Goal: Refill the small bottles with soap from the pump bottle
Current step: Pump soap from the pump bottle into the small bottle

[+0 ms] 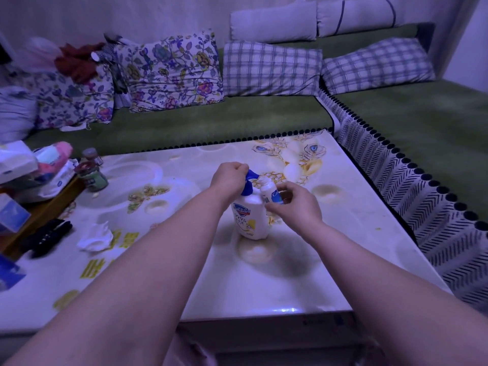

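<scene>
A white pump bottle (249, 217) with a blue pump head (250, 182) stands upright in the middle of the table (330, 254). My left hand (229, 178) sits curled on top of the pump head, gripping it. My right hand (293, 204) holds a small white bottle (269, 191) with a blue label, tilted slightly, its open mouth right under the pump's nozzle. The small bottle touches the pump bottle's right shoulder.
At the table's left are two jars (92, 173), tissue packs (15, 159), a crumpled tissue (96, 237), a black remote (47, 239) and a wooden box (39, 210). A green sofa (211, 122) with pillows wraps the far and right sides.
</scene>
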{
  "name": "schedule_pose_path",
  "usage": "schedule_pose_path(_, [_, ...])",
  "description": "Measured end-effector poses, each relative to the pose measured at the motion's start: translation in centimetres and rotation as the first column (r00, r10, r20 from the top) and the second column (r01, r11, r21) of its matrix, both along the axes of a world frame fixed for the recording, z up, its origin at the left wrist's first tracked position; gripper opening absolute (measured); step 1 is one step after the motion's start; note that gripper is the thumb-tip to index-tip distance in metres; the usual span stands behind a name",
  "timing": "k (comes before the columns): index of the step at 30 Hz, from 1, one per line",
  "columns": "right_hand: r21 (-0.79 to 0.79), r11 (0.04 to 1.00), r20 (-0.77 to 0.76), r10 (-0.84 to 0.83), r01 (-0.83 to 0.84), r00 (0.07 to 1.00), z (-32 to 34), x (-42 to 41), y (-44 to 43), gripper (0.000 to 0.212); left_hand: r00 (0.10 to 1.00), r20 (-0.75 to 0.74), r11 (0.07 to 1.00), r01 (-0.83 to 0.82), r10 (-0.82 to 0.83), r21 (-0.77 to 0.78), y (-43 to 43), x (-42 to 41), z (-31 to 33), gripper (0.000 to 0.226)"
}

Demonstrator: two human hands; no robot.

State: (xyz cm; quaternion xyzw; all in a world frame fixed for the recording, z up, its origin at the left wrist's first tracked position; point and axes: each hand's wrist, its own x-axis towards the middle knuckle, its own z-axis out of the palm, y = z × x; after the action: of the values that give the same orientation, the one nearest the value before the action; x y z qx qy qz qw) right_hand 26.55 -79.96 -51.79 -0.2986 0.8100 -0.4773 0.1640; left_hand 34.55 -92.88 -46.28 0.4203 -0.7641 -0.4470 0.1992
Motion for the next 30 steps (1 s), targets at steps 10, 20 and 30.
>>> schedule_pose_path(10, [-0.020, 1.000, -0.028, -0.005, 0.004, 1.000, 0.24, 0.17, -0.10, 0.035, 0.999, -0.042, 0.999, 0.019, -0.017, 0.039, 0.15, 0.27, -0.09, 0.019])
schedule_pose_path(20, [0.000, 1.000, -0.046, -0.002, 0.002, 0.999, 0.49, 0.16, -0.30, 0.036, 0.999, -0.047, 0.999, 0.008, -0.006, 0.048, 0.48, 0.49, -0.43, 0.029])
schedule_pose_path(30, [-0.004, 1.000, 0.030, 0.015, -0.015, 0.999, -0.04, -0.46, -0.15, 0.034, 1.000, -0.006, 1.000, 0.009, -0.009, 0.014, 0.94, 0.55, -0.75, 0.026])
